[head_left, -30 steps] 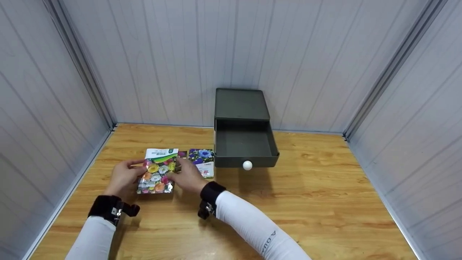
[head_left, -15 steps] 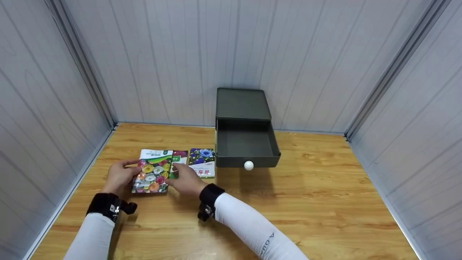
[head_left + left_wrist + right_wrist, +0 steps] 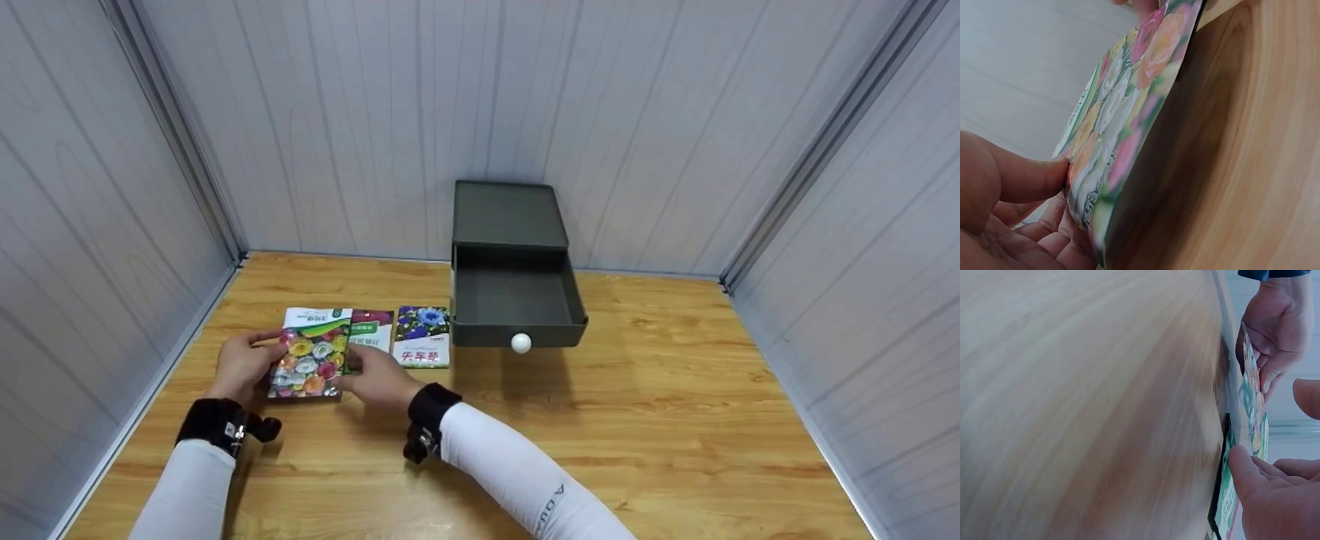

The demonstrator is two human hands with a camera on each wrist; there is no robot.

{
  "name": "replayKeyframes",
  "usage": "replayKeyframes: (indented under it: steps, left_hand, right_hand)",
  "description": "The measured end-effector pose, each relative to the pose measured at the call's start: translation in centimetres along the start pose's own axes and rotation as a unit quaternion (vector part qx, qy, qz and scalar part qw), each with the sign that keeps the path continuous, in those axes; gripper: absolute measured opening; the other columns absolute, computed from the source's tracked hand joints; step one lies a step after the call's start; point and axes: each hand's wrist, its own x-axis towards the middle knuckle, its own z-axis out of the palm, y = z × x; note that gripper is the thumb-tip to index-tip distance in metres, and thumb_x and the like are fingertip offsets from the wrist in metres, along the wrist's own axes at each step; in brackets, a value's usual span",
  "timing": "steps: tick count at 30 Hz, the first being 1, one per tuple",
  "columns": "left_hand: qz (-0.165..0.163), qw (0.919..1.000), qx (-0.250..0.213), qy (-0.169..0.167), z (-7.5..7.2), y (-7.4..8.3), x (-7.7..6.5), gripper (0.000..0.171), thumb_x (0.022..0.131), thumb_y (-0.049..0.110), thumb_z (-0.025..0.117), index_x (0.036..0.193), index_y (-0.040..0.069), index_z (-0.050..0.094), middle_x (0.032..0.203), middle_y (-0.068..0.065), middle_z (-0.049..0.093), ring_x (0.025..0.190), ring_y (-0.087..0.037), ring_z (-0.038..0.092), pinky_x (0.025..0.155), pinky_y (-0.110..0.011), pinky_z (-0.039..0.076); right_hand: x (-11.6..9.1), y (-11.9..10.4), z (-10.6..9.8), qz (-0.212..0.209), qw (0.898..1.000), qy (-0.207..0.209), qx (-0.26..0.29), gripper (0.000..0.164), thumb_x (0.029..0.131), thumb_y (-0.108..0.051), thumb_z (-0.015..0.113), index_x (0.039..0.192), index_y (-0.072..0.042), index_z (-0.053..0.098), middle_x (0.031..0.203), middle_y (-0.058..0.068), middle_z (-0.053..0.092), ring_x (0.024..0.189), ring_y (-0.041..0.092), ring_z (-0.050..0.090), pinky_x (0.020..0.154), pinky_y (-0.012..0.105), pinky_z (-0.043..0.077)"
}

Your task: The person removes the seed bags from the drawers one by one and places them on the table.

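Note:
My left hand (image 3: 242, 365) pinches the left edge of a seed packet (image 3: 309, 360) printed with many-coloured flowers; the left wrist view shows the thumb (image 3: 1033, 179) on its face and fingers beneath. The packet is tilted, with a shadow under its near edge. At its right edge is my right hand (image 3: 382, 379), its fingers spread around that edge without gripping it in the right wrist view. Partly covered by the packet, a second packet (image 3: 373, 330), red and green, lies to the right. Beyond it lies a blue-flowered packet (image 3: 424, 337).
A dark grey box (image 3: 510, 214) stands against the back wall (image 3: 360, 127). Its drawer (image 3: 517, 334), with a white round knob (image 3: 521, 343), is pulled out toward me, just right of the blue-flowered packet. Wood-grain table (image 3: 675, 405) extends to the right.
The many-coloured packet has shifted left with both hands, uncovering more of the red and green packet. My right hand no longer covers part of the blue-flowered packet.

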Motion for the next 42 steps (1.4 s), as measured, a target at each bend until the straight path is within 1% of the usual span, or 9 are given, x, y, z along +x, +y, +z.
replayKeyframes:
  steps: [4, 9, 18, 24, 28, 32, 35, 38, 42]
  left_hand:
    - [0.001, 0.9999, 0.004, 0.011, -0.5, -0.1, 0.6, 0.056, 0.11, 0.015, 0.068, 0.159, -0.007, 0.054, 0.127, -0.018, 0.066, 0.094, -0.014, 0.066, 0.075, -0.024, 0.059]
    - [0.005, 0.9996, 0.004, 0.029, -1.0, -0.2, 1.2, 0.056, 0.108, 0.013, 0.07, 0.157, -0.008, 0.055, 0.109, -0.01, 0.07, 0.085, -0.012, 0.067, 0.069, -0.025, 0.058]
    - [-0.026, 0.998, 0.03, 0.049, -1.4, -0.4, 2.0, 0.054, 0.112, 0.015, 0.063, 0.161, -0.005, 0.052, 0.139, -0.023, 0.058, 0.104, -0.022, 0.062, 0.073, -0.026, 0.056]
    - [-0.014, 0.9961, 0.059, 0.064, -1.1, -0.4, 2.1, 0.051, 0.112, 0.015, 0.064, 0.157, -0.008, 0.056, 0.149, -0.03, 0.055, 0.116, -0.031, 0.061, 0.074, -0.025, 0.053]
    - [0.007, 0.9924, 0.093, 0.081, -0.8, -0.2, 2.0, 0.049, 0.11, 0.015, 0.065, 0.152, -0.009, 0.06, 0.147, -0.032, 0.059, 0.116, -0.034, 0.061, 0.073, -0.025, 0.051]
    - [0.025, 0.9868, 0.135, 0.086, -0.9, 0.0, 1.6, 0.048, 0.11, 0.02, 0.065, 0.148, -0.01, 0.063, 0.133, -0.029, 0.07, 0.107, -0.033, 0.068, 0.07, -0.027, 0.052]
    - [0.039, 0.9828, 0.162, 0.079, -1.1, 0.2, 1.2, 0.051, 0.11, 0.025, 0.064, 0.146, -0.011, 0.064, 0.127, -0.029, 0.073, 0.105, -0.036, 0.071, 0.075, -0.034, 0.054]
    - [0.049, 0.9778, 0.189, 0.076, -1.3, 0.4, 0.8, 0.054, 0.108, 0.028, 0.063, 0.144, -0.012, 0.065, 0.134, -0.033, 0.07, 0.115, -0.043, 0.068, 0.089, -0.046, 0.057]
    - [0.043, 0.9706, 0.226, 0.071, -1.5, 0.9, 0.4, 0.059, 0.107, 0.029, 0.058, 0.146, -0.015, 0.061, 0.145, -0.037, 0.062, 0.125, -0.049, 0.062, 0.106, -0.06, 0.053]
  right_hand:
    - [-0.1, 0.1, 0.0, -0.005, 1.0, -0.004, -0.013, 0.078, 0.105, -0.032, 0.078, 0.167, -0.001, 0.044, 0.158, 0.015, 0.062, 0.145, 0.024, 0.06, 0.122, 0.033, 0.045]
    - [-0.2, 0.2, 0.0, -0.004, 1.0, -0.009, -0.007, 0.078, 0.105, -0.032, 0.078, 0.168, -0.001, 0.043, 0.162, 0.013, 0.059, 0.145, 0.022, 0.059, 0.122, 0.031, 0.045]
    - [-0.3, 0.2, 0.2, -0.008, 1.0, -0.019, -0.022, 0.082, 0.104, -0.036, 0.079, 0.17, -0.003, 0.042, 0.162, 0.01, 0.059, 0.146, 0.019, 0.058, 0.123, 0.029, 0.043]
    - [-0.4, 0.1, 0.1, -0.011, 0.999, -0.024, -0.033, 0.082, 0.104, -0.037, 0.079, 0.17, -0.003, 0.042, 0.163, 0.01, 0.058, 0.147, 0.02, 0.057, 0.123, 0.03, 0.043]
    - [-0.5, 0.1, 0.1, -0.02, 0.998, -0.023, -0.051, 0.083, 0.104, -0.037, 0.078, 0.17, -0.003, 0.041, 0.162, 0.011, 0.059, 0.147, 0.021, 0.057, 0.123, 0.031, 0.043]
    - [-0.6, 0.1, 0.1, -0.035, 0.995, -0.026, -0.087, 0.083, 0.105, -0.039, 0.077, 0.17, -0.002, 0.04, 0.164, 0.011, 0.056, 0.15, 0.021, 0.053, 0.126, 0.031, 0.04]
    - [-0.8, 0.0, -0.1, -0.043, 0.993, -0.027, -0.111, 0.084, 0.105, -0.04, 0.077, 0.17, -0.002, 0.04, 0.168, 0.011, 0.051, 0.155, 0.021, 0.048, 0.128, 0.03, 0.036]
    - [-1.0, 0.0, -0.4, -0.056, 0.991, -0.028, -0.121, 0.082, 0.106, -0.04, 0.076, 0.17, -0.003, 0.041, 0.172, 0.011, 0.047, 0.158, 0.021, 0.044, 0.129, 0.03, 0.033]
    - [-1.4, 0.1, -0.9, -0.067, 0.991, -0.025, -0.109, 0.08, 0.107, -0.038, 0.075, 0.17, -0.004, 0.041, 0.172, 0.011, 0.047, 0.158, 0.021, 0.044, 0.129, 0.03, 0.034]
